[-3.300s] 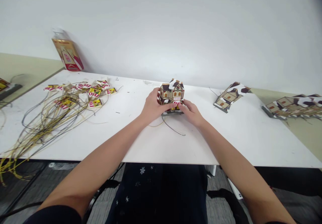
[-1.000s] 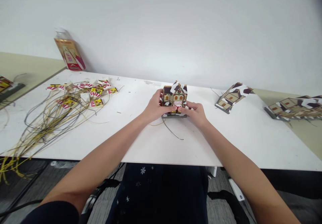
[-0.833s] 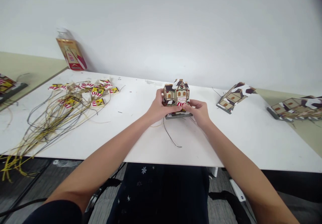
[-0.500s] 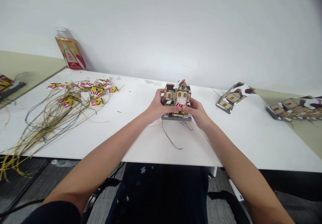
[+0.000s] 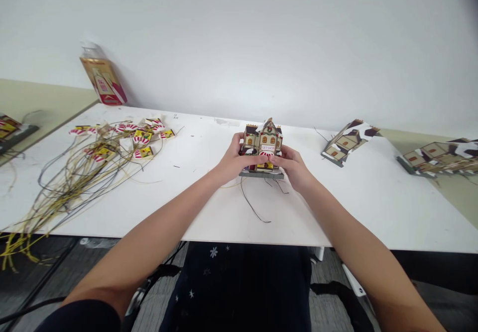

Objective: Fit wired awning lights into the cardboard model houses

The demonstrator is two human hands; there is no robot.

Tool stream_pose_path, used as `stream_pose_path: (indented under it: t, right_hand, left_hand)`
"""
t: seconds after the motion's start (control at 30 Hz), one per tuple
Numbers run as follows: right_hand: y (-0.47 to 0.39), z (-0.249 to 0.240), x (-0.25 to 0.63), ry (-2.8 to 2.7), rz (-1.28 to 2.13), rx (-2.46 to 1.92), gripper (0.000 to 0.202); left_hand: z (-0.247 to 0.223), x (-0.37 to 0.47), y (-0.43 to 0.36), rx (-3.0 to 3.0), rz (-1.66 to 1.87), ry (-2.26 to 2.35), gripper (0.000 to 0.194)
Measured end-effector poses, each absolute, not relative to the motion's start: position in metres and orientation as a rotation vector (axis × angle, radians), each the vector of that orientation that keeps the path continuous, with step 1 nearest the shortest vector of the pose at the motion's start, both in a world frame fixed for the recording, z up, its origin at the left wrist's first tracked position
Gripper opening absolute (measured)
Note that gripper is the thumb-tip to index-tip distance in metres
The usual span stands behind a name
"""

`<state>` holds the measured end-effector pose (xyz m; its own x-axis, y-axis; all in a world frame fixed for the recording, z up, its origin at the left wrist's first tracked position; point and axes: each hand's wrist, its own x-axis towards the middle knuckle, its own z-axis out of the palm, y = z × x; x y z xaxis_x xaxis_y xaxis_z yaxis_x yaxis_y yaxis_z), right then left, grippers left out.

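Upright on the white table stands a miniature gift shop house [image 5: 268,140], cream-walled with a dark snowy roof, a red-and-white striped awning and a grey base. My left hand [image 5: 237,160] is closed around its left side, the thumb lying across the front by the awning. From the right, my right hand [image 5: 291,163] grips the other side, its thumb also pressed on the awning area and nearly meeting the left thumb. The fingers behind the house are hidden. Thin dark wires [image 5: 254,205] trail from under the base towards the table's front edge.
Left on the white table [image 5: 209,212] lies a heap of small striped-awning pieces [image 5: 144,135] with tangled yellow and black wires [image 5: 67,192]. A bottle with a gold-and-red label [image 5: 104,80] leans at the back wall. More model houses stand right [image 5: 349,143], far right [image 5: 440,157] and far left.
The house tilts very slightly, its front showing a little more plainly. Both hands keep their hold, with the thumbs still on the awning. The camera view has shifted slightly.
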<state>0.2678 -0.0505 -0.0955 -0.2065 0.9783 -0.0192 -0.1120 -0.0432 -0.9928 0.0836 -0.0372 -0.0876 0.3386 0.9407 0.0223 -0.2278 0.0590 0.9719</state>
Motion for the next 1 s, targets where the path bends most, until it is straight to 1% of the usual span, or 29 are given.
stream_pose_path:
  t: [0.23, 0.4, 0.57, 0.7, 0.8, 0.9, 1.0]
  right_hand:
    - [-0.053, -0.091, 0.266, -1.141, 1.456, -1.164, 0.056]
    - [-0.054, -0.089, 0.265, -1.124, 1.436, -1.194, 0.058]
    - [-0.054, -0.089, 0.263, -1.129, 1.449, -1.187, 0.059]
    - [-0.052, -0.092, 0.265, -1.147, 1.448, -1.17, 0.057]
    - [-0.044, -0.097, 0.271, -1.133, 1.484, -1.182, 0.063]
    - [-0.035, -0.101, 0.28, -1.084, 1.349, -1.275, 0.072]
    - [-0.03, -0.102, 0.291, -1.11, 1.047, -1.331, 0.068]
  left_hand:
    - [-0.091, 0.085, -0.036, 1.125, 1.005, 0.843, 0.072]
    - [-0.091, 0.086, -0.035, 1.125, 1.001, 0.859, 0.071]
    - [-0.087, 0.087, -0.034, 1.026, 0.991, 0.912, 0.079]
    - [-0.084, 0.085, -0.033, 0.931, 0.955, 0.856, 0.084]
    - [-0.085, 0.083, -0.031, 0.884, 0.946, 0.836, 0.086]
    - [-0.085, 0.081, -0.029, 0.839, 0.964, 0.837, 0.081]
    - [-0.082, 0.078, -0.026, 0.807, 0.995, 0.825, 0.077]
